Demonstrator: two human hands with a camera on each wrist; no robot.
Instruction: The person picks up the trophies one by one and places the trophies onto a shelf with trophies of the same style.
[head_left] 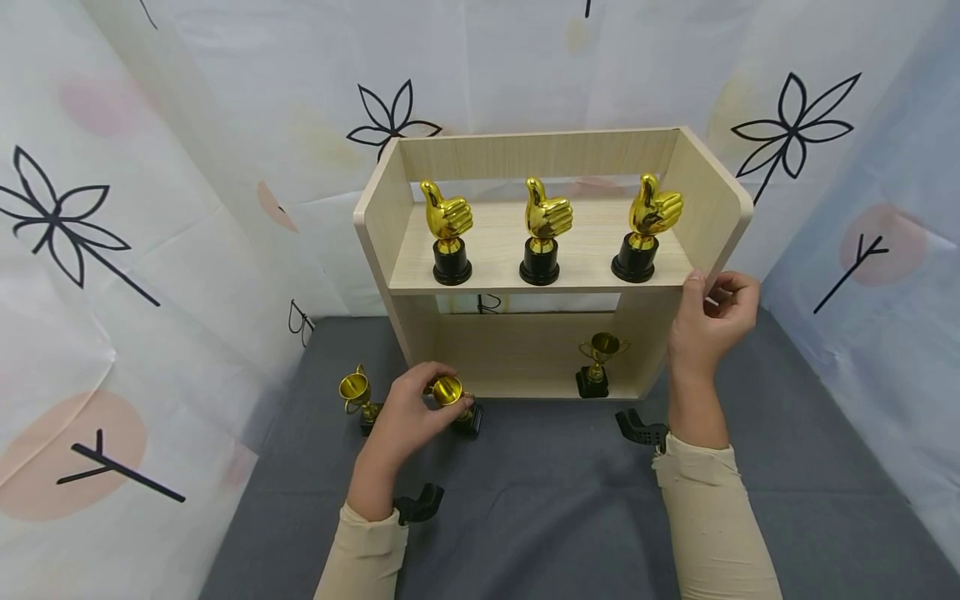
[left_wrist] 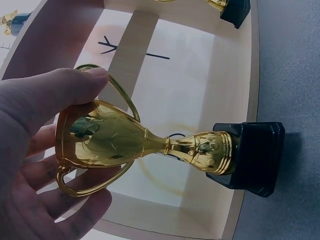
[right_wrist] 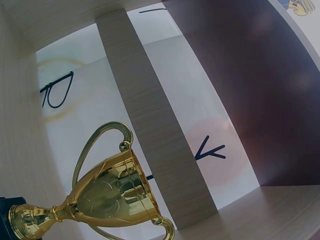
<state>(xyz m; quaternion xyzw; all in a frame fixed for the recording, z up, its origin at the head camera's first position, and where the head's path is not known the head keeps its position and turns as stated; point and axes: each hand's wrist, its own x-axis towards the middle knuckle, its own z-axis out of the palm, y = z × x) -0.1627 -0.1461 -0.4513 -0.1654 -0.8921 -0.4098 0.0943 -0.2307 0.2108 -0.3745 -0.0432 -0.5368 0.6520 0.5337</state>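
My left hand [head_left: 420, 408] holds a gold trophy cup [left_wrist: 110, 135] by its bowl, thumb over one handle and fingers behind. Its black base [left_wrist: 255, 157] hangs in front of the wooden shelf unit [head_left: 525, 398] in the left wrist view. My right hand [head_left: 712, 321] grips the front edge of the unit's right side panel, level with the middle board. Below that hand, another gold trophy cup [right_wrist: 112, 192] stands on the right of the lower shelf. A third trophy cup [head_left: 356, 390] is on the table left of my left hand, its base partly hidden.
Three gold thumbs-up trophies [head_left: 540, 221] on black bases stand in a row on the upper shelf. A dark grey cloth [head_left: 540, 508] covers the table. Patterned white fabric [head_left: 247, 100] hangs behind and at both sides.
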